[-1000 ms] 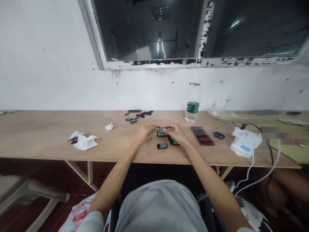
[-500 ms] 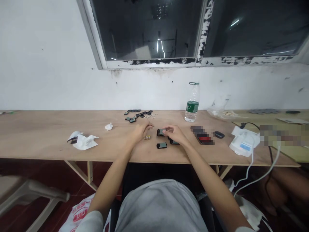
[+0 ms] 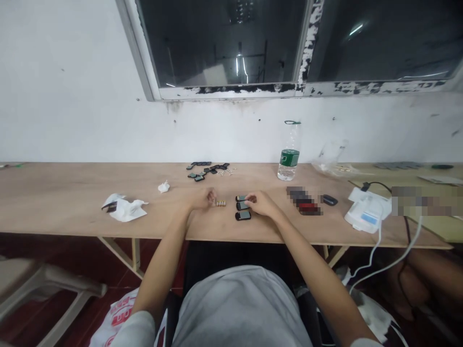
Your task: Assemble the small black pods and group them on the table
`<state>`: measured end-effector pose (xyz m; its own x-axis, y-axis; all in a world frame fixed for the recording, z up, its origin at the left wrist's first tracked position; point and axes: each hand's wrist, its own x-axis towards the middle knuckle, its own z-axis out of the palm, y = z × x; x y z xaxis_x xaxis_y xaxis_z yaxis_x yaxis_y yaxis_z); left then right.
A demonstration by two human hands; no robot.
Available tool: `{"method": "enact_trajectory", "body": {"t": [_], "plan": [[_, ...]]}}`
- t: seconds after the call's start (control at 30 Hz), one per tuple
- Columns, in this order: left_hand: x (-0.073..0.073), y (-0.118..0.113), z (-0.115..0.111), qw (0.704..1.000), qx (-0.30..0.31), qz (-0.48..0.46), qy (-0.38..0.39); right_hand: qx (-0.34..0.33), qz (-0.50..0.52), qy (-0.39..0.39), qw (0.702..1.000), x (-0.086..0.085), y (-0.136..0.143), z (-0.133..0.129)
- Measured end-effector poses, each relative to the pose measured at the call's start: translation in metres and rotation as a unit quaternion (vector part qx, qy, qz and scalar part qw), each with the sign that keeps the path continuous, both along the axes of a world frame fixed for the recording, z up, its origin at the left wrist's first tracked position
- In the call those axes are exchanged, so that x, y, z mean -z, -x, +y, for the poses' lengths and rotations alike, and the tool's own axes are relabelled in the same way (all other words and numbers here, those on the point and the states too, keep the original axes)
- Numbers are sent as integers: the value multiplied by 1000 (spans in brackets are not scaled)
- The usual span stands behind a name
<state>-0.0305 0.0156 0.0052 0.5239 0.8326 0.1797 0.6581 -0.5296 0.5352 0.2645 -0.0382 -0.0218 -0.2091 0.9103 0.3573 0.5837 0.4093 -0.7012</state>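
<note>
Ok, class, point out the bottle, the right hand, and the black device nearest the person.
Bottle (image 3: 290,157): head view, green label.
Right hand (image 3: 262,203): head view, back of hand.
Black device (image 3: 244,216): head view, grey face.

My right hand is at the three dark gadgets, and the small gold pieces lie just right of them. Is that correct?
Not quite: the head view shows the small gold pieces left of the three dark gadgets; your right hand is at those gadgets.

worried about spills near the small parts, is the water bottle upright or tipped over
Upright: the bottle stands base-down on the table, green loop on top, liquid settled at the bottom.
</note>
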Motion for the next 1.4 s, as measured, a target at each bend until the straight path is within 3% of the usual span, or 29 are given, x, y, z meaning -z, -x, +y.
{"method": "enact_trajectory", "body": {"t": [0.17,0.3,0.4,0.6,1.03,1.17,1.4], "plan": [[5,0,5,999,23,-15,31,-13,-21,-1,1000,-3,1,-4],[2,1,4,998,37,-15,38,-2,-59,-49,997,-6,2,-5],[-2,2,2,999,31,-16,4,6,-135,-78,988,-6,2,-6],[-5,2,2,998,23,-6,-52,7,-242,-37,970,-1,3,-8],[5,4,8,999,15,-34,25,32,-216,-65,974,1,1,-4],[4,1,5,992,15,-90,84,31,-193,-81,977,3,0,-2],[3,0,3,986,15,-124,110,-28,-118,-119,985,6,-6,5]]}}
